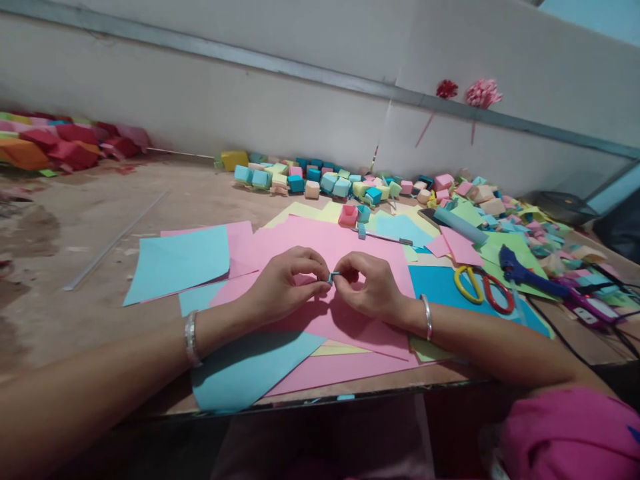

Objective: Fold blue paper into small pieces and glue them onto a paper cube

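Note:
Between my two hands is a small piece of blue paper (331, 277), pinched at the fingertips. My left hand (293, 280) is closed on its left side, thumb and forefinger together. From the right, the thumb and forefinger of my right hand (370, 283) grip the same piece. Its exact folded shape is too small to make out. Below both hands lie pink paper sheets (300, 243). Just beyond them sit a small open pink paper box (349, 215) and a pen (387, 237).
Scissors with yellow and red handles (483, 288) and a blue glue gun (533, 272) lie at right. Blue sheets (180, 260) and a clear ruler (115, 240) are at left. Several paper cubes (313, 189) line the wall. Dark cords run by the right edge.

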`<move>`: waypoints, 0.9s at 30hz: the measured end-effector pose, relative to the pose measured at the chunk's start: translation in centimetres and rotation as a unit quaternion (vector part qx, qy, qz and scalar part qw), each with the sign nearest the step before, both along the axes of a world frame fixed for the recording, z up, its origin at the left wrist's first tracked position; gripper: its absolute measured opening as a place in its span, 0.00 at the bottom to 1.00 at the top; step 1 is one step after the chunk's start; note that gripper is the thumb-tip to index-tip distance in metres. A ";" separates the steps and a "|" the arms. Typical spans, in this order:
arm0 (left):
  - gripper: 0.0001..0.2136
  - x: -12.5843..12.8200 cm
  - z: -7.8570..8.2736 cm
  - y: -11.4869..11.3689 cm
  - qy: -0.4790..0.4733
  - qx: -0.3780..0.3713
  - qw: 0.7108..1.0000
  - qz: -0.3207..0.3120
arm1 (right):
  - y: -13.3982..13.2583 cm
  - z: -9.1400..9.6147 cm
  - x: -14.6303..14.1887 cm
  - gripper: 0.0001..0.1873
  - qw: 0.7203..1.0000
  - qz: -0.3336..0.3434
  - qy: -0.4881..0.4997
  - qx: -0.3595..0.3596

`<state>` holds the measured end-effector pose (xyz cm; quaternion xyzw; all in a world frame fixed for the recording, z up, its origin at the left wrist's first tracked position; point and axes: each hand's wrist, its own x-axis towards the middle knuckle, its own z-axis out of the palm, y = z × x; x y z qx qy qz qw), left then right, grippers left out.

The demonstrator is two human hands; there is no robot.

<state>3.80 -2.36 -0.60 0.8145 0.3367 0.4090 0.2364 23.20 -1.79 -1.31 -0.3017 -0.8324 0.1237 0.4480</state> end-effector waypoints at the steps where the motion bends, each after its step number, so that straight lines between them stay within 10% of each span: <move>1: 0.02 0.0 -0.1 0.0 0.004 0.012 1.000 0.000 | 0.0 -0.1 0.0 0.05 1.000 -0.006 -0.006 0.010; 27: 0.02 -0.2 -0.1 0.1 -0.030 0.104 0.994 0.028 | -0.3 -1.1 0.2 0.14 0.987 0.031 -0.022 0.155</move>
